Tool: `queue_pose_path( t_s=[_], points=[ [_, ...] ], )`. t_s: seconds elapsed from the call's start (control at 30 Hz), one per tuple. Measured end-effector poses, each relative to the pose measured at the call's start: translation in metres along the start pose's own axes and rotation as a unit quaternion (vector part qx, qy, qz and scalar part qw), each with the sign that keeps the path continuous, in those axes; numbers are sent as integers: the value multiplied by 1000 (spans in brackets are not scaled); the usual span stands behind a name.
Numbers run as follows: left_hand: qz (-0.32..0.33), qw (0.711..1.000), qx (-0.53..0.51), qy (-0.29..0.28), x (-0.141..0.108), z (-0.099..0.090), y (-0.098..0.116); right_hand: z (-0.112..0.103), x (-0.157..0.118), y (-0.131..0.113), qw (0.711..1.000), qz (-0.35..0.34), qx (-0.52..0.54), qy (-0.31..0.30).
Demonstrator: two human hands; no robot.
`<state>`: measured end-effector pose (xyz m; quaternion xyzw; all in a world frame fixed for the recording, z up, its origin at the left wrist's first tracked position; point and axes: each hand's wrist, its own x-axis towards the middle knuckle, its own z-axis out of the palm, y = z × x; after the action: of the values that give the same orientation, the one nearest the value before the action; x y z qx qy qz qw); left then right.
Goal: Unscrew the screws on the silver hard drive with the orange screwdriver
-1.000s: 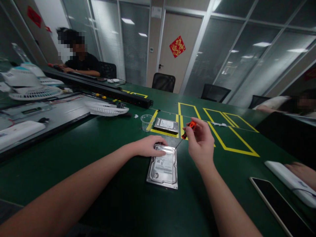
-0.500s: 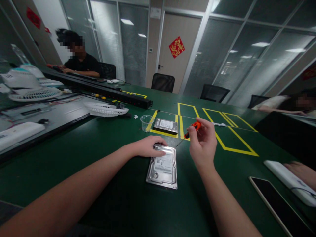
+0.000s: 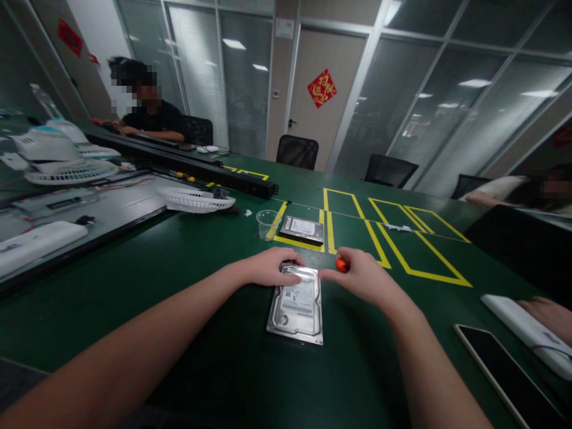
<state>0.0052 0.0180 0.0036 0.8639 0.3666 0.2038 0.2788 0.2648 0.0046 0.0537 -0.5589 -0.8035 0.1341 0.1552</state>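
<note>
A silver hard drive [image 3: 297,307] lies label up on the green table [image 3: 214,363]. My left hand [image 3: 272,266] grips its far end, thumb on the top face and fingers curled over the far edge. Just right of the drive's far right corner, my right hand [image 3: 357,274] is closed round an orange and black screwdriver [image 3: 342,266]; its shaft is hidden. My right thumb points at that corner. Beyond them a second hard drive [image 3: 302,230] rests inside a yellow tape frame, beside a clear plastic cup [image 3: 268,225].
White fan parts [image 3: 196,199] and a large metal panel [image 3: 111,208] lie at left, below a long black bar [image 3: 179,158]. At right are a phone [image 3: 504,375], a white device [image 3: 522,333] under another person's hand, and a black screen. Someone sits at far left.
My right hand has come down and left towards the drive's corner, turning the screwdriver so its shaft no longer shows. My left hand stays on the drive.
</note>
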Motion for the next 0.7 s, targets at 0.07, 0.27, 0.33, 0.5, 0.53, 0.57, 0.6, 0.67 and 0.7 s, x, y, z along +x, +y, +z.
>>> queue_pose_path(
  t_s=[0.07,0.27,0.33,0.5,0.53,0.57,0.6,0.67,0.7],
  points=[
    [2,1000,2,1,0,0,0,4,0,1,996,33,-20,-85],
    [7,1000,4,6,0,-1,-1,14,0,-3,970,61,17,-236],
    [6,1000,8,10,-1,-3,-1,16,0,-4,967,68,21,-243],
    [2,999,28,30,-1,-5,0,19,3,-4,967,76,25,-243],
    [1,999,32,36,0,-5,0,19,4,-4,968,80,24,-239],
    [0,998,37,42,0,-5,0,19,4,-5,969,84,25,-232],
    [-1,998,42,49,1,-6,-1,19,4,-6,969,88,29,-227],
    [-2,997,52,62,2,-5,-2,20,3,-8,970,93,44,-221],
    [-3,996,57,70,2,-5,-3,20,3,-9,969,93,54,-220]
  ],
)
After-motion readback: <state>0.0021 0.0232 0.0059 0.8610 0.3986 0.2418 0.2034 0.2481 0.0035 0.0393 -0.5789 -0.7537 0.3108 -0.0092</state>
